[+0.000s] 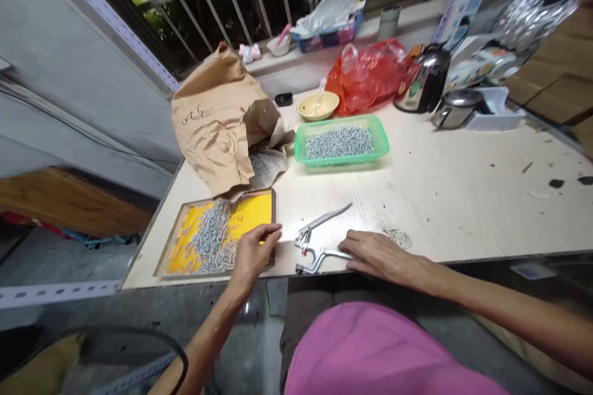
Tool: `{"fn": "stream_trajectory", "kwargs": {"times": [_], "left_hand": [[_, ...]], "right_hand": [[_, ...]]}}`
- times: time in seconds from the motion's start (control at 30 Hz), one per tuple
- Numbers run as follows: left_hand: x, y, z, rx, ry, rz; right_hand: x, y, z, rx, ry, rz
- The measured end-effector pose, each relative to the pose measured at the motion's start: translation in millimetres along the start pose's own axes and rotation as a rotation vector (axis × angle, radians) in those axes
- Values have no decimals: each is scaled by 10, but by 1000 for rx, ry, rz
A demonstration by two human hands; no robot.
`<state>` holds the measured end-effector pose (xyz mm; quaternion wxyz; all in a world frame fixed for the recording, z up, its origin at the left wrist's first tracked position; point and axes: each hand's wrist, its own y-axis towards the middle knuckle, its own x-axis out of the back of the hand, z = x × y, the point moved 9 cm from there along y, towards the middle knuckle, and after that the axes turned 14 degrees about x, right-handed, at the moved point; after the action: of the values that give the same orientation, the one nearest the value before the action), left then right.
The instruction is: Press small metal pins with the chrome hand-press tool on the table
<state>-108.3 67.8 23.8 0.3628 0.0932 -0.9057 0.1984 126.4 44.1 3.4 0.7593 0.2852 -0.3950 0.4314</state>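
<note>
Tabletop bears pliers pointing lengthwise leftward, right hand grasping one handle; left hand curled, hold unclear.

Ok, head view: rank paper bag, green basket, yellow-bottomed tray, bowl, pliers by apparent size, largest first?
1. Paper bag
2. Yellow-bottomed tray
3. Green basket
Unranked, both smaller: bowl and pliers. Pliers span longer but are thin, and lie nearer the camera.

And there they are, the silver pliers, lying on the counter just right of the yellow-floored tray, handles spread wide, showing a dab of red; inside that tray, small silvery metal pieces heap up, some scattered loose.
</note>
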Motion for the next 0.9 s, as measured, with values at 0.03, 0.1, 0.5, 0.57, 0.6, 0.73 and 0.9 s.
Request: {"fn": "stream_trajectory", "kwargs": {"times": [0.03, 0.1, 0.5, 0.57, 0.6, 0.73, 0.9], "left_hand": [[-166, -62, 1, 44, -58, 77], [-458, -164, 67, 139, -159, 199], [-806, -296, -96, -228, 237, 37], [-828, -327, -82, -264, 304, 42], [-835, -339, -67, -272, 332, 49], [-828, -356, -42, -278, 398, 53], [-838, -347, -67, -254, 484, 41]], "right_hand": [[-37, -20, -9, -8, -11, 13], [-107, -52, -63, -22, -47, 24], [-28, -118, -440, -129, -233, -43], [-3, -135, -452, -149, -233, -43], [5, -143, -457, -156, -233, -44], [23, -167, -462, -164, -243, -48], [10, -174, -458, -161, -261, -60]]}}
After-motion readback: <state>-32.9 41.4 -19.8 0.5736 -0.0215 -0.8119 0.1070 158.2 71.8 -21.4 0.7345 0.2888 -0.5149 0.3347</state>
